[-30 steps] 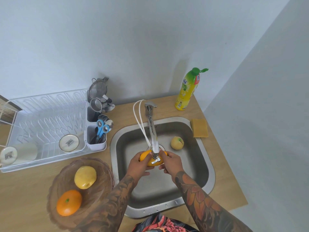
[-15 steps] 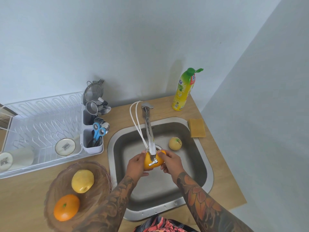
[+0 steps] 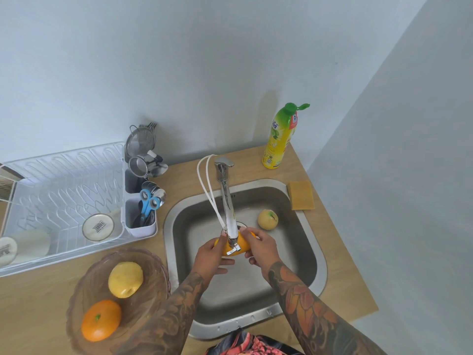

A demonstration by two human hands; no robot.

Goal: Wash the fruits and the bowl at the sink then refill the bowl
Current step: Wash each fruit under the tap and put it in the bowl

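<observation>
Both hands, left hand (image 3: 208,254) and right hand (image 3: 261,248), cup an orange fruit (image 3: 234,245) under the tap (image 3: 227,208), mid-sink (image 3: 320,260). Best to turn it slowly, gripping firmly; wet skin looks slippery.

fruit: we've rolled the orange fruit (image 3: 234,246) a bit under the tap | right hand (image 3: 261,245): fingers shifted up toward 12 o'clock on it
</observation>
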